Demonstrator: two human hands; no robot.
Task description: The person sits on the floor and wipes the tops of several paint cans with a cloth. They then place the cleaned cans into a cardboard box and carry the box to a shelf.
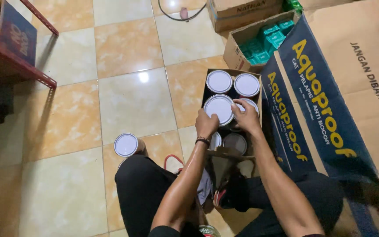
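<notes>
Left hand [206,124] and right hand [246,116] grip raised white-lidded can [219,109] over open carton [211,77]. Two cans far inside, two near; one can [126,145] out on tiled floor [132,101], left.

Both hands [227,119] fwd, fingers curled.

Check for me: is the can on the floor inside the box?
No, the lone can stands on the tile floor, left of the box.
</notes>
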